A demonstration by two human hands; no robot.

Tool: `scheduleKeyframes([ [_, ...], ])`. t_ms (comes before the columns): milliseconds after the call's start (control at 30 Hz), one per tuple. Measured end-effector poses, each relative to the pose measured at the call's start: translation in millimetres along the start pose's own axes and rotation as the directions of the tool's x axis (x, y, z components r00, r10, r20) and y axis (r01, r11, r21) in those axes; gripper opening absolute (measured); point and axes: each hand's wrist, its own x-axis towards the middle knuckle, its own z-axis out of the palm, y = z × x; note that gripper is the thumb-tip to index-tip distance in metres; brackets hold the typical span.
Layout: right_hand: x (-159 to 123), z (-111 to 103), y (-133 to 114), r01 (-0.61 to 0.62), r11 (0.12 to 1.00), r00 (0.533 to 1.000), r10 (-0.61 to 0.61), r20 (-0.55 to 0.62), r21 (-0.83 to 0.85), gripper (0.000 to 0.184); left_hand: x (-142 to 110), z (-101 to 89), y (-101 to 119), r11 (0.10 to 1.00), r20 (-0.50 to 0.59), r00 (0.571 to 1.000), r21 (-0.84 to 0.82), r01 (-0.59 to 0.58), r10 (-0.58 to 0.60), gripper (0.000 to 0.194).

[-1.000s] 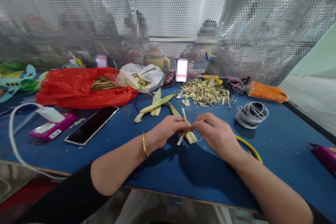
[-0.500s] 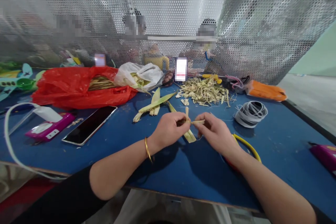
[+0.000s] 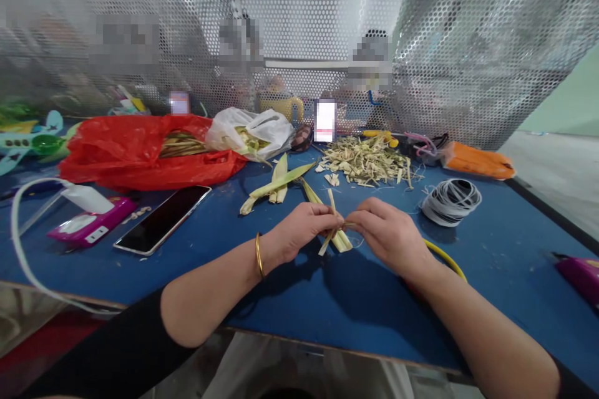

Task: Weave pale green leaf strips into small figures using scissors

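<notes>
Near the middle of the blue table, my left hand (image 3: 306, 227) is closed, pinching pale, dry-looking leaf strips (image 3: 340, 241) that cross each other. My right hand (image 3: 388, 230) is closed too, its thumb and fingertips gripping a thin strip end beside the left fingertips. A fine thread shows just below the fingers. Beyond my left hand lie several green-yellow husk-like leaves (image 3: 279, 181). Farther back is a heap of cut leaf scraps (image 3: 369, 159). Yellow curved handles (image 3: 444, 259) show partly from under my right forearm.
A spool of grey-white cord (image 3: 450, 201) stands right; an orange packet (image 3: 477, 160) lies behind it. On the left are a phone (image 3: 163, 219), a purple power strip (image 3: 93, 224) with a white cable, a red plastic bag (image 3: 112, 153) and a white bag (image 3: 253, 134). A perforated metal screen (image 3: 318, 19) rises behind.
My right hand has turned and closed in toward the left fingertips. The strip that stuck out sideways between the hands is now pinched at its end, and another strip end hangs below my left hand.
</notes>
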Motion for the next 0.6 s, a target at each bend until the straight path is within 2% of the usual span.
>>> scheduleKeyframes([
  [67, 1, 0, -2, -0.141, 0.979, 0.990, 0.141, 0.010, 0.145, 0.024, 0, -0.7, 0, 0.994, 0.024, 0.997, 0.079, -0.078, 0.077, 0.020],
  [100, 2, 1, -3, -0.254, 0.935, 0.967, 0.254, 0.031, 0.247, 0.023, -1, -0.8, 0, 0.980, 0.042, 0.991, 0.148, -0.134, 0.129, 0.022],
  [133, 2, 3, -4, -0.381, 0.847, 0.922, 0.380, 0.081, 0.369, 0.022, -2, -0.5, 0, 0.952, 0.058, 0.980, 0.233, -0.199, 0.190, 0.024],
  [167, 2, 5, -5, -0.503, 0.709, 0.855, 0.492, 0.164, 0.494, 0.022, -2, 0.0, 0, 0.906, 0.068, 0.964, 0.330, -0.265, 0.257, 0.024],
  [200, 3, 7, -5, -0.598, 0.535, 0.778, 0.568, 0.270, 0.597, 0.023, -3, 0.8, 0, 0.844, 0.073, 0.943, 0.428, -0.323, 0.324, 0.023],
  [233, 3, 9, -6, -0.655, 0.357, 0.708, 0.596, 0.378, 0.666, 0.023, -4, 1.8, 0, 0.775, 0.073, 0.920, 0.515, -0.366, 0.385, 0.020],
  [267, 3, 11, -6, -0.680, 0.213, 0.663, 0.588, 0.464, 0.701, 0.024, -4, 2.7, 0, 0.716, 0.068, 0.899, 0.580, -0.389, 0.433, 0.018],
  [300, 3, 12, -7, -0.684, 0.136, 0.647, 0.566, 0.510, 0.717, 0.024, -3, 3.4, -1, 0.681, 0.059, 0.885, 0.617, -0.395, 0.461, 0.017],
  [333, 3, 12, -7, -0.680, 0.138, 0.655, 0.555, 0.513, 0.720, 0.025, -3, 3.7, -2, 0.679, 0.043, 0.885, 0.624, -0.387, 0.464, 0.016],
  [367, 3, 12, -7, -0.667, 0.217, 0.684, 0.559, 0.469, 0.713, 0.023, -2, 3.5, -3, 0.710, 0.023, 0.896, 0.602, -0.366, 0.443, 0.016],
  [400, 2, 11, -7, -0.635, 0.360, 0.733, 0.561, 0.384, 0.684, 0.019, 0, 3.0, -4, 0.767, -0.006, 0.916, 0.548, -0.333, 0.402, 0.016],
  [433, 2, 10, -7, -0.575, 0.540, 0.797, 0.538, 0.274, 0.615, 0.017, 1, 2.3, -4, 0.837, -0.039, 0.938, 0.465, -0.288, 0.345, 0.016],
  [467, 1, 8, -7, -0.482, 0.718, 0.868, 0.471, 0.160, 0.502, 0.018, 2, 1.5, -5, 0.902, -0.068, 0.959, 0.363, -0.234, 0.277, 0.017],
  [500, 1, 6, -6, -0.364, 0.860, 0.929, 0.365, 0.068, 0.358, 0.021, 3, 0.8, -5, 0.950, -0.086, 0.975, 0.258, -0.179, 0.207, 0.017],
  [533, 1, 5, -5, -0.235, 0.949, 0.971, 0.239, 0.009, 0.210, 0.024, 4, 0.3, -5, 0.978, -0.090, 0.985, 0.162, -0.128, 0.144, 0.018],
  [600, 0, 3, -3, -0.023, 1.000, 0.999, 0.022, -0.028, -0.019, 0.024, 4, 0.1, -5, 0.998, -0.064, 0.996, 0.028, -0.061, 0.062, 0.019],
])
